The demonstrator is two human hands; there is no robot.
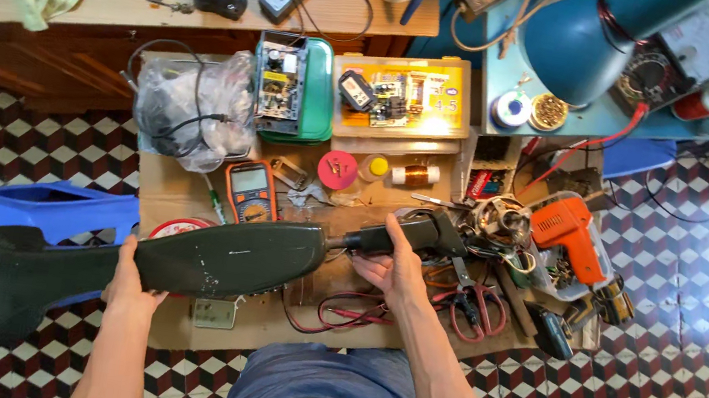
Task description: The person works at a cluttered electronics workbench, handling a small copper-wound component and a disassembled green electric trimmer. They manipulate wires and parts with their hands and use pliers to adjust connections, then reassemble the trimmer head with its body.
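Note:
I hold a long dark grey appliance body level across my lap, its wide flared end at the lower left and its narrow black neck toward the right. My left hand grips the middle of the body from below. My right hand is wrapped around the neck end. Under the appliance lies a low brown work board covered with tools.
An orange multimeter, a red round tin, red test leads, red-handled pliers and an orange heat-gun-like tool lie on the board. A blue plastic stool stands at left. A blue lamp sits on the bench behind.

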